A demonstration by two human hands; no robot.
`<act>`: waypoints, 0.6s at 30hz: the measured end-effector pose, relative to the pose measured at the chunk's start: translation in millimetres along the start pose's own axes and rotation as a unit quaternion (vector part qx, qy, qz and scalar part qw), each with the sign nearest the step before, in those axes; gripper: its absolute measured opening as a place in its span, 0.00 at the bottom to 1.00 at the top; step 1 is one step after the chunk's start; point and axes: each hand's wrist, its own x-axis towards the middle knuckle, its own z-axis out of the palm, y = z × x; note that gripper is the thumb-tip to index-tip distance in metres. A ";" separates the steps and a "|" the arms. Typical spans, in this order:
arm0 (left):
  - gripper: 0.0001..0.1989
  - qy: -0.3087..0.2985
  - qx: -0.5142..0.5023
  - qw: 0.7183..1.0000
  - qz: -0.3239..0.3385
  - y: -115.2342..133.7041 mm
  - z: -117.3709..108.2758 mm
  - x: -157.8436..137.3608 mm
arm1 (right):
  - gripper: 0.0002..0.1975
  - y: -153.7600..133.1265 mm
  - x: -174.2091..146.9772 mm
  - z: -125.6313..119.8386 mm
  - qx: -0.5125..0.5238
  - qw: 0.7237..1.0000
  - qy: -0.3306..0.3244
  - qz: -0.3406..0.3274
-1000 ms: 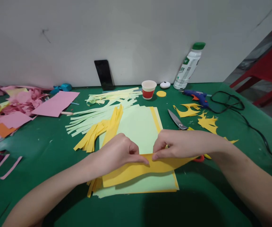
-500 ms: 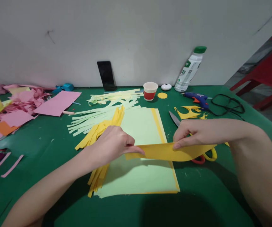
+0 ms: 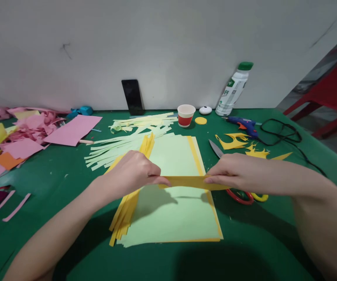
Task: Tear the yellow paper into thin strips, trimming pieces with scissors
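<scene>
A folded yellow paper strip (image 3: 187,182) is stretched level between my two hands, above a stack of pale green paper (image 3: 171,218). My left hand (image 3: 135,169) pinches its left end between thumb and fingers. Toward the other end, my right hand (image 3: 228,171) pinches it the same way, hiding part of it. Bundles of cut yellow strips (image 3: 127,214) lie along the left side of the stack, partly under my left hand. Scissors (image 3: 240,196) with red and yellow handles rest on the table beneath my right hand, their blade showing beyond it.
Pale green strips (image 3: 104,152) spread behind my left hand. Along the wall stand a phone (image 3: 132,96), a paper cup (image 3: 186,115) and a leaning bottle (image 3: 233,91). A blue glue gun (image 3: 243,125) with a cord lies right, near yellow scraps (image 3: 233,141). Pink paper (image 3: 71,130) is heaped left.
My right hand has moved left along the strip, closer to my left hand. The strip now looks narrower and shorter. Yellow scraps behind my right hand have come into view.
</scene>
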 end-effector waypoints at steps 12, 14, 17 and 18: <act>0.05 0.163 -0.065 0.984 0.028 47.6 11.4 18.3 | 0.21 -17.9 -7.9 18.3 -0.116 0.985 0.120 -0.053; 0.06 0.151 -0.072 0.986 0.019 51.9 18.9 19.3 | 0.20 -20.2 -8.0 22.3 -0.142 0.979 0.138 -0.052; 0.07 0.136 -0.085 0.987 -0.013 52.9 22.1 19.1 | 0.20 -24.9 -8.4 24.2 -0.159 0.976 0.144 -0.047; 0.07 0.126 -0.095 0.987 -0.025 52.8 21.6 19.2 | 0.20 -27.1 -8.2 24.4 -0.164 0.974 0.148 -0.040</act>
